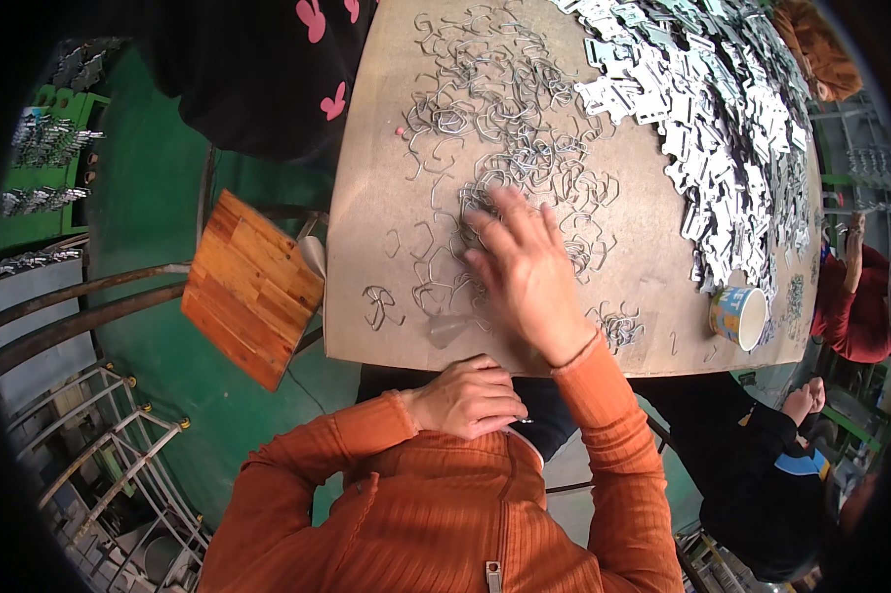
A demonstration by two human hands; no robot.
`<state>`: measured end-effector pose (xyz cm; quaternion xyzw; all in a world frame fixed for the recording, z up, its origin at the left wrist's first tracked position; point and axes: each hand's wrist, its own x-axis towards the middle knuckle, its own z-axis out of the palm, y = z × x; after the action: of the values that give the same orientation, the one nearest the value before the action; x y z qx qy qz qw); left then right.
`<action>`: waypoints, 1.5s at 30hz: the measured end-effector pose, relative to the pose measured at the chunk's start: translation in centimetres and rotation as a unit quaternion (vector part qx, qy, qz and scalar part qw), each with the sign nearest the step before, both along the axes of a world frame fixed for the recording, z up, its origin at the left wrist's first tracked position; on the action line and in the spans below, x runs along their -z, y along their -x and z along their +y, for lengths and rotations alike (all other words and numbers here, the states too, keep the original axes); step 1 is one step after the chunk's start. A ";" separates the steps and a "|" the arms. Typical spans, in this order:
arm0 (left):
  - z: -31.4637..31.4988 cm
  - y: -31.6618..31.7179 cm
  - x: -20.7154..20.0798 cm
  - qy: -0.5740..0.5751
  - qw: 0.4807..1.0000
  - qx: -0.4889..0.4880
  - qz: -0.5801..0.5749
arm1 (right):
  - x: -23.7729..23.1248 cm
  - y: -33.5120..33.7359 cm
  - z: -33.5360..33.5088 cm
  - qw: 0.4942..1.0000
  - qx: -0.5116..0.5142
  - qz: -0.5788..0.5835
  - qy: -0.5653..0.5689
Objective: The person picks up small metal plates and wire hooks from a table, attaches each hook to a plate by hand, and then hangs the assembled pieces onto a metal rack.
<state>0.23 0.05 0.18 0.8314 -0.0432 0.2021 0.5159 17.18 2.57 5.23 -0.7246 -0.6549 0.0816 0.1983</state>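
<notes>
Head view: where do the clips lie?

– The bent wire clips spread loosely from the top centre of the frame down to its middle, with a small bunch lower, right of centre.

– And how do they lie to the grip?

– The right hand is over the lower part of the spread, mid-frame, with clips around its fingers on both sides. The fingers are loosely parted and blurred; I see no clip between them, and can't tell whether they touch any.

– The left hand?

– Below it, at the table's near edge, fingers curled in. A small shiny bit shows by the fingertips, but I can't tell whether it is held.

– Which step, would you say?

– My reading: picking clips out of the spread. The next move calls for singling out one free end and pinching it, since the wires look tangled.

– What's around?

– The brown table beneath, flat metal plates heaped at upper right, a paper tub below them, and a wooden stool at left.
</notes>
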 end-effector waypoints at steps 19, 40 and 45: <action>0.3 0.0 0.1 0.027 0.999 0.017 -0.005 | 1.1 -4.6 0.5 0.986 0.078 -0.145 0.038; 0.2 0.1 0.1 0.036 0.999 0.026 0.000 | 2.6 -2.4 8.0 0.989 -0.064 -0.113 -0.067; 0.3 0.3 0.0 0.028 0.999 0.028 0.004 | 1.8 -2.9 7.2 0.994 -0.015 -0.101 -0.026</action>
<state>-0.03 0.35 0.15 0.8157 -0.0591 0.1854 0.5447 20.11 9.74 3.41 -0.7137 -0.6843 -0.0060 0.1491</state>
